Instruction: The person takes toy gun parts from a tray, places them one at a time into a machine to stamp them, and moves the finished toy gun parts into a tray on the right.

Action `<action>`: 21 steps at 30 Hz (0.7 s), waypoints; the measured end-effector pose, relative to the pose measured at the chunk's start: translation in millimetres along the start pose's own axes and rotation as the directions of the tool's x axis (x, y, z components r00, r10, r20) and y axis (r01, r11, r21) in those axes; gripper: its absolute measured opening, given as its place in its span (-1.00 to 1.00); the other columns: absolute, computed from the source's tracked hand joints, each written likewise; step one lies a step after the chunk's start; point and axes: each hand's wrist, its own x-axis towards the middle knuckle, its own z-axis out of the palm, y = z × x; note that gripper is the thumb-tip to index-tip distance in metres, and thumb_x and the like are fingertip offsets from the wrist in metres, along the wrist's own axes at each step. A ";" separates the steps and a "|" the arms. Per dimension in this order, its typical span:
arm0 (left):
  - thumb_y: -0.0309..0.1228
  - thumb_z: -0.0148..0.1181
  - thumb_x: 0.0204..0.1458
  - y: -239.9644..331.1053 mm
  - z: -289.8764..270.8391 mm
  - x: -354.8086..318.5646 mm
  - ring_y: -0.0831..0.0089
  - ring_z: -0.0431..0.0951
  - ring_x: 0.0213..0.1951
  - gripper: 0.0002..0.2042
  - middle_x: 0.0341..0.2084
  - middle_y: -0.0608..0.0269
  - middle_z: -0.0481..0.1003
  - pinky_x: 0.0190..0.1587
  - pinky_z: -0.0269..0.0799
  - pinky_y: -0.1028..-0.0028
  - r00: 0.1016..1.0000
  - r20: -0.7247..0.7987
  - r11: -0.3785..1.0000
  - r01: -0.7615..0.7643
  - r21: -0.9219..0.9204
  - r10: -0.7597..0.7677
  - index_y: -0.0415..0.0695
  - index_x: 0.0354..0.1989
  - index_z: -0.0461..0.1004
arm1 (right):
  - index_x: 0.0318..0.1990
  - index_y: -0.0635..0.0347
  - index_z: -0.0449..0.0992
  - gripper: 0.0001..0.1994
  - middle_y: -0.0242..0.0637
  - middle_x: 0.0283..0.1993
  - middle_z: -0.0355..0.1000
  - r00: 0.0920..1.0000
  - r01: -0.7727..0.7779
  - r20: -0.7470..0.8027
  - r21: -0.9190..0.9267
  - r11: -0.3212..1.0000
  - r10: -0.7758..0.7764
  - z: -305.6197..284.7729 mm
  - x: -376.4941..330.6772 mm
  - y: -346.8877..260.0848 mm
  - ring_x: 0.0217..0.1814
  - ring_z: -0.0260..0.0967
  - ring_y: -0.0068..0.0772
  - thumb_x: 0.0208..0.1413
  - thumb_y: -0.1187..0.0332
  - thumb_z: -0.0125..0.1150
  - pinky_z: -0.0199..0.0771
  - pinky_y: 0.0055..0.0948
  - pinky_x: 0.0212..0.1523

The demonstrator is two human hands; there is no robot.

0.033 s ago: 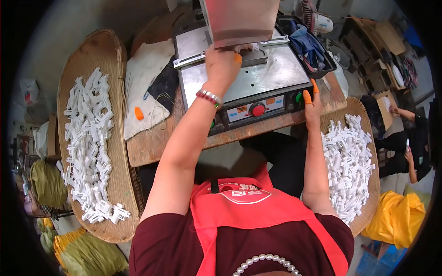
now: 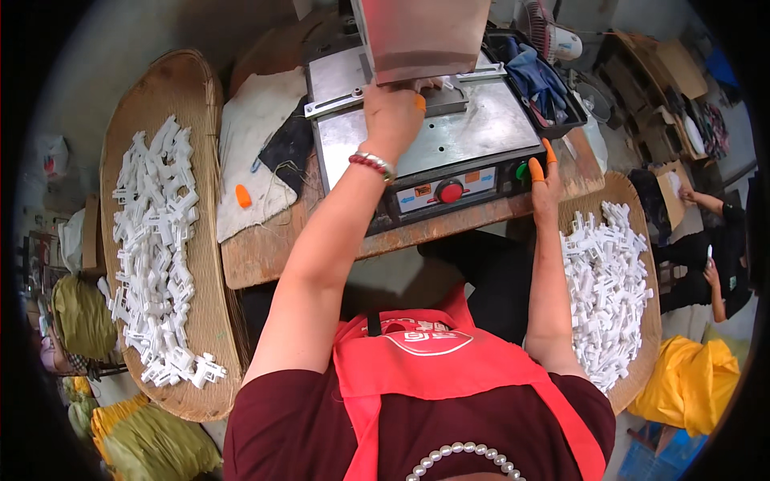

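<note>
My left hand (image 2: 393, 116) reaches over the steel plate of a tabletop press-like machine (image 2: 481, 136). Its fingertips go under the raised metal head (image 2: 429, 40) and are hidden there; one finger wears an orange finger cot. Just beyond them a bit of white plastic (image 2: 446, 82) shows above a grey metal block (image 2: 449, 103). What the left hand holds, if anything, cannot be made out. My right hand (image 2: 545, 183) rests at the machine's right front corner, beside a green button (image 2: 522, 171), with orange-capped fingers stretched out and nothing visible in them.
Woven trays with white plastic parts stand left (image 2: 212, 321) and right (image 2: 654, 280). A cloth (image 2: 249, 160) bearing a loose orange finger cot (image 2: 243, 196) lies left of the machine. A black bin (image 2: 565, 124) holds blue cloth. Another person (image 2: 714, 248) is at far right.
My left hand and forearm have shifted very slightly to the right in the picture. My right hand stays in place beside the green button.
</note>
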 end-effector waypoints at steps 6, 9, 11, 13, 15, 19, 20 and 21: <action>-0.28 0.19 -0.03 -35.2 -27.0 -53.8 0.03 0.27 0.08 -0.53 -0.02 -0.01 0.35 0.08 0.16 0.12 0.992 -0.128 0.994 -0.023 -0.105 0.010 -0.18 0.07 0.33 | 0.26 0.23 0.18 -0.44 -0.14 0.20 0.22 0.986 0.050 0.163 -0.052 0.997 -0.041 3.2 6.6 9.0 0.23 0.12 -0.34 0.11 0.35 0.18 0.06 -0.42 0.23; -0.17 0.26 -0.06 -45.9 -86.0 -132.3 -0.07 0.25 0.12 -0.45 0.10 -0.11 0.26 0.15 0.17 0.09 0.985 0.032 0.985 -0.167 -0.033 0.168 -0.10 0.11 0.32 | 0.28 0.25 0.14 -0.35 -0.13 0.23 0.18 0.968 0.141 0.224 -0.109 0.984 -0.114 -17.4 5.1 38.6 0.25 0.12 -0.30 0.06 0.27 0.26 0.06 -0.37 0.26; -0.12 0.27 -0.08 -71.6 -77.7 -168.4 -0.07 0.24 0.13 -0.41 0.14 -0.10 0.22 0.19 0.15 0.10 0.969 -0.051 0.962 -0.248 -0.113 0.244 -0.07 0.13 0.30 | 0.28 0.31 0.10 -0.26 -0.09 0.24 0.18 0.983 -0.005 0.180 -0.175 0.985 0.037 -19.6 18.3 53.4 0.25 0.12 -0.23 0.01 0.18 0.30 0.04 -0.35 0.28; -0.12 0.26 -0.08 -65.3 -91.3 -169.6 -0.05 0.23 0.14 -0.42 0.12 -0.06 0.25 0.20 0.15 0.12 0.978 -0.017 0.970 -0.210 -0.123 0.210 -0.09 0.11 0.29 | 0.21 0.32 0.23 -0.39 -0.14 0.16 0.27 0.983 0.082 0.173 -0.155 0.985 -0.055 -24.6 22.9 64.6 0.15 0.19 -0.32 0.06 0.20 0.27 0.14 -0.44 0.17; -0.13 0.25 -0.07 -81.8 -97.3 -183.0 -0.02 0.23 0.15 -0.47 0.09 -0.02 0.27 0.18 0.20 0.17 0.973 -0.066 0.961 -0.228 -0.159 0.220 -0.10 0.06 0.32 | 0.19 0.31 0.25 -0.42 -0.21 0.13 0.30 0.980 0.088 0.183 -0.052 0.995 -0.077 -8.5 25.1 59.8 0.11 0.22 -0.37 0.07 0.21 0.27 0.16 -0.49 0.13; -0.48 0.08 -0.05 -197.5 -189.3 -297.5 0.09 0.47 -0.17 -0.85 -0.32 0.06 0.48 -0.14 0.40 0.25 0.918 -0.306 0.954 0.289 0.077 -0.253 -0.12 -0.28 0.47 | 0.20 0.24 0.26 -0.49 -0.31 0.11 0.30 0.961 -0.033 0.273 -0.063 0.997 0.049 -13.4 16.4 44.4 0.08 0.22 -0.40 0.13 0.29 0.21 0.18 -0.49 0.09; -0.46 0.05 -0.03 -230.3 -228.9 -333.1 0.08 0.52 -0.33 -0.91 -0.50 0.07 0.50 -0.33 0.43 0.23 0.815 -0.099 0.792 0.579 0.195 -0.571 -0.13 -0.43 0.50 | 0.19 0.24 0.27 -0.51 -0.31 0.10 0.31 0.967 -0.037 0.252 -0.040 0.999 0.046 -22.2 14.3 48.1 0.07 0.23 -0.41 0.13 0.30 0.20 0.18 -0.49 0.09; -0.39 0.05 -0.01 -281.6 -265.0 -420.5 0.08 0.56 -0.44 -0.86 -0.60 0.06 0.51 -0.45 0.43 0.23 0.725 -0.234 0.685 0.689 0.238 -0.648 -0.12 -0.50 0.52 | 0.18 0.24 0.28 -0.53 -0.31 0.09 0.31 0.968 -0.039 0.248 0.005 0.999 0.037 -17.7 14.8 48.7 0.06 0.23 -0.42 0.14 0.31 0.19 0.19 -0.48 0.08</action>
